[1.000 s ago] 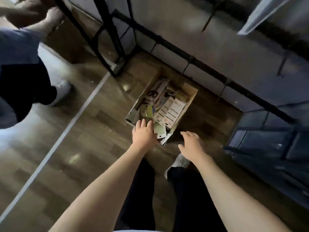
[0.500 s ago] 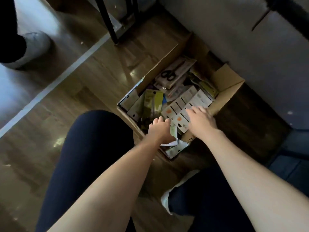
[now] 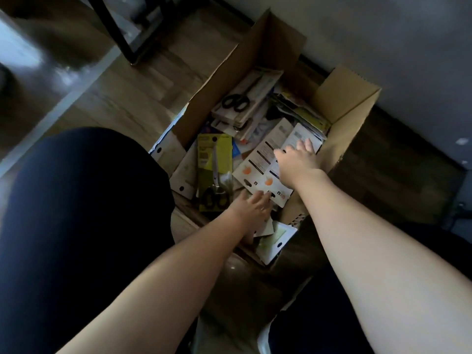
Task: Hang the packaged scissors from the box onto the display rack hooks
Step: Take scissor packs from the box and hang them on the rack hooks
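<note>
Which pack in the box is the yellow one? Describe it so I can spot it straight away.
Find the open cardboard box on the wooden floor. Along its left side, just beyond the left hand, lies the yellow-green pack, face up. It alone has a bright yellow-green card, with black-handled scissors pointing away from the person; the packs under the right hand are white with orange spots.

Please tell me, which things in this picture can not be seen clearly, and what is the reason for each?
Head view only:
- Display rack hooks: outside the frame; only a dark frame leg shows at the top.
- Print on the white packages: too small and blurred to read.
- Left hand: fingertips reach under a white card, so its grip is unclear.
- Lower packages in the box: buried under the top layer.
- Right hand: palm side hidden.
</note>
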The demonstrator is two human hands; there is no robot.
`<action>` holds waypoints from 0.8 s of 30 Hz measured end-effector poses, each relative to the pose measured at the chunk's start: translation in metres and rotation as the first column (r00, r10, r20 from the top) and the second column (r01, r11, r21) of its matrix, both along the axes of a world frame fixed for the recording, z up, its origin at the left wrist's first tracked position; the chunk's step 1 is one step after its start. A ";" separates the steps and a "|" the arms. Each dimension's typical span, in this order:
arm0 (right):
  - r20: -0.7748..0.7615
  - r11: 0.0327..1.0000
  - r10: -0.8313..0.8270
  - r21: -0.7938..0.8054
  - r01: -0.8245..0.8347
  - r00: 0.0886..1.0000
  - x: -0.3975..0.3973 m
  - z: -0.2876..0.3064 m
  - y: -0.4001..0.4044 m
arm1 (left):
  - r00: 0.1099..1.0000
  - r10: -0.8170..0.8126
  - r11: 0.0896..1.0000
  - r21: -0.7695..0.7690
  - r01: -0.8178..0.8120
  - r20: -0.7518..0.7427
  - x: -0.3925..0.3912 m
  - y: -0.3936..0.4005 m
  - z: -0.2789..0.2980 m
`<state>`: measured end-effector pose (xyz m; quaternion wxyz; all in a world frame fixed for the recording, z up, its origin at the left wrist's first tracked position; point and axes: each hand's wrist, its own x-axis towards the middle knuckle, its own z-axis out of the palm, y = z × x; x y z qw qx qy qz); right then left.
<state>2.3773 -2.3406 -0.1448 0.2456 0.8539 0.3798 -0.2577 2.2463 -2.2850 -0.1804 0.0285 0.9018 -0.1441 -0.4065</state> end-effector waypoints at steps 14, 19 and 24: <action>0.035 0.929 0.015 -0.371 -0.001 0.999 -0.021 -0.012 0.001 | 0.907 0.389 0.908 -0.100 -0.407 -0.165 0.022 0.054 0.061; 0.148 0.913 -0.012 -0.402 0.071 0.989 -0.031 -0.025 0.006 | 0.908 0.394 0.909 -0.087 -0.408 -0.145 0.017 0.059 0.058; 0.144 0.932 -0.035 -0.353 0.085 0.989 -0.028 -0.027 0.007 | 0.913 0.374 0.917 -0.081 -0.390 -0.159 0.020 0.058 0.058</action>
